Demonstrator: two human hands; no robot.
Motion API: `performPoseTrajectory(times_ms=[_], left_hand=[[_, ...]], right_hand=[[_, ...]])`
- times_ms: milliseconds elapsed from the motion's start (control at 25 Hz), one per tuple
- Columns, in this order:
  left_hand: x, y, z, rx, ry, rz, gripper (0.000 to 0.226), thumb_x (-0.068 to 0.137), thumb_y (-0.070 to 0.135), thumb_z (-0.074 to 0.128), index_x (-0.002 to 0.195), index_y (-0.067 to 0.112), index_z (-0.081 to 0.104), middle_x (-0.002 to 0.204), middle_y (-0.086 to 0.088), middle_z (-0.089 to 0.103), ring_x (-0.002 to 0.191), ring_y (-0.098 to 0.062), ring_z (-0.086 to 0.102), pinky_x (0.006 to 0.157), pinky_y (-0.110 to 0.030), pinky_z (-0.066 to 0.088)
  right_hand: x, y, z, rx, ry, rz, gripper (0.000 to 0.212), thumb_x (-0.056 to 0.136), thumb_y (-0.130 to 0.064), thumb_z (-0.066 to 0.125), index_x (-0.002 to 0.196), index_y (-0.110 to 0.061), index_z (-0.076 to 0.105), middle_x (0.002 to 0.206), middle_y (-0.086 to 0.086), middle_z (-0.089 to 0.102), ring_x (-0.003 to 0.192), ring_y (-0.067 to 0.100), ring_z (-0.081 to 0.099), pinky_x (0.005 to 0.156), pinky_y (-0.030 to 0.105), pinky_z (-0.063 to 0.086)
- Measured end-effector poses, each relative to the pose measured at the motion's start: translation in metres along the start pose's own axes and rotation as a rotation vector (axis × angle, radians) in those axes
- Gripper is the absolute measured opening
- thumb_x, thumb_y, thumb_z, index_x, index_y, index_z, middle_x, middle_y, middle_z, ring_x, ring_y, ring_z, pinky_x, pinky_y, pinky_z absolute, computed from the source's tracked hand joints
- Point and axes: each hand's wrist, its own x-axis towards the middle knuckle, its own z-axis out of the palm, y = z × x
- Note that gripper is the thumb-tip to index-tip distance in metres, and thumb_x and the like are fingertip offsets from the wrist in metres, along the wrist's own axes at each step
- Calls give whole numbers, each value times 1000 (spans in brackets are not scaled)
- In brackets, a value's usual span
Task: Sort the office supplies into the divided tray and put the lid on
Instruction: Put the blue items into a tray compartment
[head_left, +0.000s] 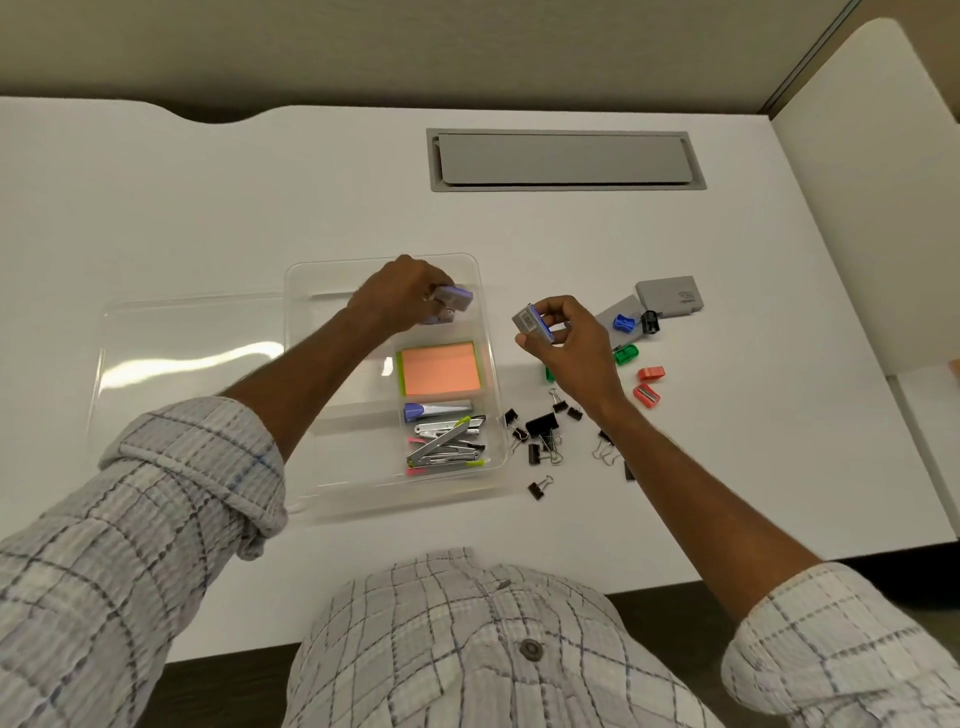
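Observation:
The clear divided tray (488, 322) sits mid-table. My left hand (400, 299) reaches into its far right compartment, shut on a small purple-grey staple box (456, 297), with another such box under it. My right hand (569, 343) hovers just right of the tray, holding a second staple box (531, 322) by its fingertips. The tray's middle right compartment holds an orange sticky-note pad (440, 370). The near right compartment holds a purple correction tape (434, 411) and several staple removers and clips (447, 447). The clear lid (182, 358) lies flat to the tray's left.
Several black binder clips (543, 434) lie scattered right of the tray. Blue (623, 323), green (625, 355) and red (649, 384) sharpeners and two grey boxes (670, 294) lie beyond my right hand. A grey cable hatch (565, 160) is set in the far tabletop.

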Motion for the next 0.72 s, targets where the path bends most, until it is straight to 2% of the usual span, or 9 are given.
performPoseTrajectory(times_ms=[160, 240, 400, 480, 640, 720], left_hand=[[2, -7, -11, 101, 91, -31, 28, 86, 29, 75, 111, 16, 74, 95, -11, 72, 89, -31, 65, 75, -37, 52], [2, -6, -9, 152, 95, -24, 30, 87, 22, 74, 116, 16, 73, 100, -12, 67, 93, -32, 63, 75, -38, 50], [3, -6, 3, 128, 136, -91, 29, 91, 5, 66, 120, 7, 70, 116, -10, 65, 104, -31, 66, 84, -41, 54], [2, -6, 6, 125, 147, -132, 28, 94, 6, 63, 121, 6, 67, 119, -10, 66, 106, -33, 65, 86, -42, 54], [0, -6, 6, 202, 182, -62, 28, 91, 6, 67, 119, 9, 72, 112, -12, 65, 96, -36, 65, 74, -40, 51], [0, -10, 7, 221, 145, -54, 31, 90, 2, 67, 119, 9, 71, 113, -11, 66, 96, -34, 66, 72, -37, 48]], right_hand=[[-3, 1, 1, -8, -2, 21, 38, 84, -19, 79, 116, -11, 62, 107, 6, 64, 81, 9, 62, 60, 4, 47], [-4, 0, 1, -5, -2, 38, 39, 84, -20, 80, 117, -12, 61, 108, 6, 65, 74, 3, 62, 58, 4, 47], [-7, -1, 0, -4, -5, 45, 40, 83, -22, 80, 118, -15, 60, 109, 4, 66, 74, 3, 63, 57, 4, 46], [-8, -2, 0, -3, -3, 42, 40, 83, -22, 80, 118, -15, 61, 109, 4, 66, 76, 4, 63, 57, 4, 46], [-8, -2, -1, 7, 9, 47, 42, 83, -22, 80, 118, -14, 59, 110, 5, 66, 76, 5, 64, 58, 5, 47], [-7, -2, 1, 30, 21, 54, 44, 82, -22, 81, 118, -12, 57, 110, 5, 66, 79, 12, 67, 58, 5, 47]])
